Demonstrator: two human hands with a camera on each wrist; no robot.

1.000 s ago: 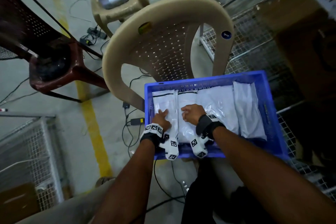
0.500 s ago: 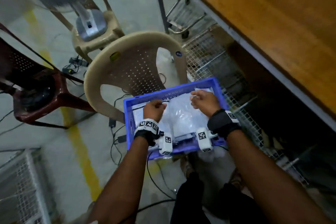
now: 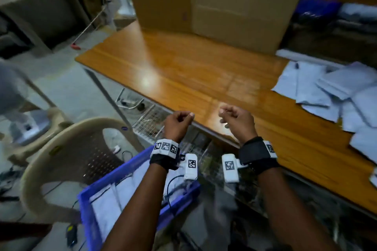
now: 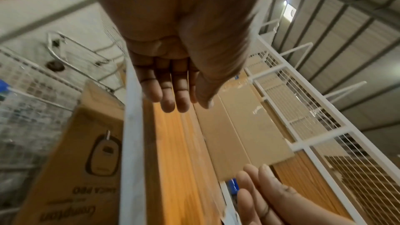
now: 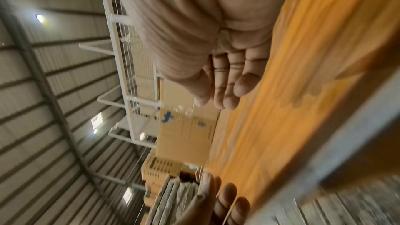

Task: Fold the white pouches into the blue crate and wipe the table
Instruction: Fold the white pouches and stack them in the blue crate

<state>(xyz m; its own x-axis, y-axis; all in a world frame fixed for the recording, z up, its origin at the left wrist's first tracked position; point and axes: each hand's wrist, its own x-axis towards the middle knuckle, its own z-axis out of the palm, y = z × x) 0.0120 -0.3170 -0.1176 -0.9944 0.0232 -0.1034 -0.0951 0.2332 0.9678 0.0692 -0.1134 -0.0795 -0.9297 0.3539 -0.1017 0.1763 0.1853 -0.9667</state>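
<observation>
Both my hands hover side by side over the front edge of the wooden table (image 3: 183, 67). My left hand (image 3: 179, 122) and right hand (image 3: 234, 118) are loosely curled and hold nothing. The wrist views confirm it: the left hand (image 4: 188, 103) and the right hand (image 5: 216, 98) show bare, relaxed fingers. Below my left forearm sits the blue crate (image 3: 114, 173) on a beige chair (image 3: 67, 138), with folded white pouches (image 3: 106, 208) inside. A loose heap of white pouches (image 3: 330, 91) lies on the table's right end.
A tall cardboard box (image 3: 224, 2) stands at the table's back edge. Wire mesh racks (image 3: 149, 124) sit under the table. A fan base (image 3: 30, 124) rests on another chair at the left. Cables trail across the floor.
Both hands have come up out of the blue crate, leaving the pouches in it, and now hang over the table's edge. My view has swung from the crate up to the table.
</observation>
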